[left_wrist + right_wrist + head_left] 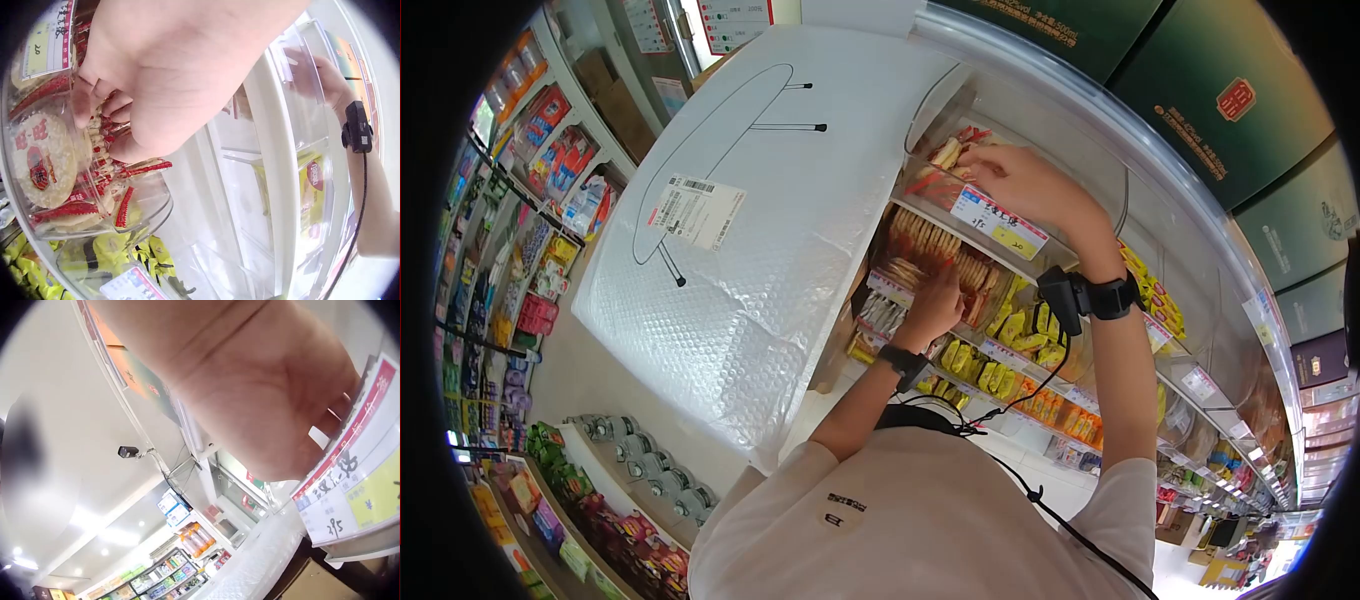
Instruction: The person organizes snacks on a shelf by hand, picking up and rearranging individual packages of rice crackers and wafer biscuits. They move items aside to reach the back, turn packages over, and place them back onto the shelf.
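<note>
My left hand (pixel 938 302) reaches into the lower clear bin of wrapped round crackers (pixel 930 238). In the left wrist view, that hand (pixel 165 81) has its fingers curled on the edges of red-trimmed packets (pixel 103 165); a large cracker (pixel 44 159) shows through the bin front. Higher up, my right hand (pixel 1025 185) is inside the upper bin, its fingertips at red and cream packets (pixel 947 153), their grip unclear. A price tag (pixel 1000 222) is on that bin's front. In the right wrist view, the tag (pixel 350 469) hides the fingers of the right hand (pixel 269 394).
Yellow packets (pixel 1020 330) fill bins beside and below the crackers. A bubble-wrapped white surface (pixel 730 330) lies left of the shelving. Green boxes (pixel 1200 110) stand along the top right. A black cable (pixel 1040 495) runs from the wrist gear across the shirt.
</note>
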`<state>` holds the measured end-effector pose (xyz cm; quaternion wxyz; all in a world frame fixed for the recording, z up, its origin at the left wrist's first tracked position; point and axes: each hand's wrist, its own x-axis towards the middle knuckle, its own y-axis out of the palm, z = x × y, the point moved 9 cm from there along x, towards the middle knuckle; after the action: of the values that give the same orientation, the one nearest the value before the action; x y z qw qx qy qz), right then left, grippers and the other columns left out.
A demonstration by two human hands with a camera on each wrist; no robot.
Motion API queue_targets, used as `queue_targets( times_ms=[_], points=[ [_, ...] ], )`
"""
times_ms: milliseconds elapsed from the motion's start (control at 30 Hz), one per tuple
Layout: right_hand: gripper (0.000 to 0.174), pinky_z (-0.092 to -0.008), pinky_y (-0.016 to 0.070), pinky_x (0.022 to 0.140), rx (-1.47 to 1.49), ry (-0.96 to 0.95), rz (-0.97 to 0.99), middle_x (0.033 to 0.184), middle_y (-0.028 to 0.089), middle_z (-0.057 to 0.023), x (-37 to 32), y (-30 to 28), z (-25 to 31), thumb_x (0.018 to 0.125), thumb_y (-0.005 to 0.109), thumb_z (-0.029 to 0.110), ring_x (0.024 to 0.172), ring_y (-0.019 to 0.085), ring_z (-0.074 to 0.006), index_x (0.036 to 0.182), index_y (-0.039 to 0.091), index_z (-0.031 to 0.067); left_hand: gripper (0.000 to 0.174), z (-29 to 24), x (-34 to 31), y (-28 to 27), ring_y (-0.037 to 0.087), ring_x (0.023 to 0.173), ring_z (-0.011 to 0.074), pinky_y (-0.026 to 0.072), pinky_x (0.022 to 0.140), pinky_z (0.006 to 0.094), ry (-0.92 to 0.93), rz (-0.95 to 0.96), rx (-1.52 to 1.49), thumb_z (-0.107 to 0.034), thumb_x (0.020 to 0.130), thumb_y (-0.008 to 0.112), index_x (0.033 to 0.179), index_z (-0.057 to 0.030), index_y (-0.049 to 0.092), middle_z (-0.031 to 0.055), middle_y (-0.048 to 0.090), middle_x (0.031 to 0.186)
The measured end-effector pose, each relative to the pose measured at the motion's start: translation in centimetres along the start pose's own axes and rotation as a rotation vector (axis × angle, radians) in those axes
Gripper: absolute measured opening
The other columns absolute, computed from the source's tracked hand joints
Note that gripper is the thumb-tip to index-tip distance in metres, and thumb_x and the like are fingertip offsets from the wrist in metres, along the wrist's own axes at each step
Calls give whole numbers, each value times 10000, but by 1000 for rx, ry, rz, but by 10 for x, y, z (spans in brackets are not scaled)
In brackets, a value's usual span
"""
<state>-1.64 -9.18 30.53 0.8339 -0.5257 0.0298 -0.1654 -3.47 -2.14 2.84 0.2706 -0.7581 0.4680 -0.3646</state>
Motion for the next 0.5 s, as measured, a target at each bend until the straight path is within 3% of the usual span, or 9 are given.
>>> queue_targets(
  times_ms=[67, 167, 333, 433, 500],
  points=[
    [344, -402, 532, 887, 60, 34, -48, 1019, 711, -216, -8, -13, 7, 957, 549, 248, 908, 690, -378, 1199, 674, 38, 602, -2, -1, 0, 652, 1022, 422, 559, 818, 489, -1, 9, 4, -143, 921, 601, 1425, 125, 413, 342, 470, 1430],
    [252, -375, 548, 835, 140, 3, -318, 1085, 693, -182, -36, -41, 24, 936, 635, 161, 857, 701, -347, 1147, 696, 38, 597, 1, 1, 5, 647, 1020, 429, 551, 828, 501, 14, -16, 39, -141, 922, 596, 1425, 125, 414, 341, 475, 1424],
    [222, -345, 557, 793, -103, -90, -688, 1146, 640, -164, -115, -61, 74, 875, 676, -38, 833, 684, -288, 1077, 727, 39, 601, 1, 1, 4, 642, 965, 445, 541, 813, 519, 8, -28, -13, -138, 910, 604, 1419, 118, 415, 342, 496, 1395],
    [284, -349, 558, 773, -230, -296, -745, 1143, 627, -166, -167, -47, 94, 828, 705, -83, 850, 672, -265, 1085, 733, 37, 598, 5, 2, 9, 592, 1127, 434, 473, 961, 544, -67, 46, -10, -130, 881, 607, 1392, 131, 436, 315, 484, 1405],
    [324, -349, 558, 755, -206, -403, -698, 1147, 622, -169, -198, -33, 99, 799, 727, -91, 867, 669, -260, 1097, 734, 35, 585, 8, 3, 17, 600, 1116, 427, 483, 942, 531, -38, 84, -29, -145, 878, 616, 1385, 101, 457, 307, 497, 1390]
  ],
)
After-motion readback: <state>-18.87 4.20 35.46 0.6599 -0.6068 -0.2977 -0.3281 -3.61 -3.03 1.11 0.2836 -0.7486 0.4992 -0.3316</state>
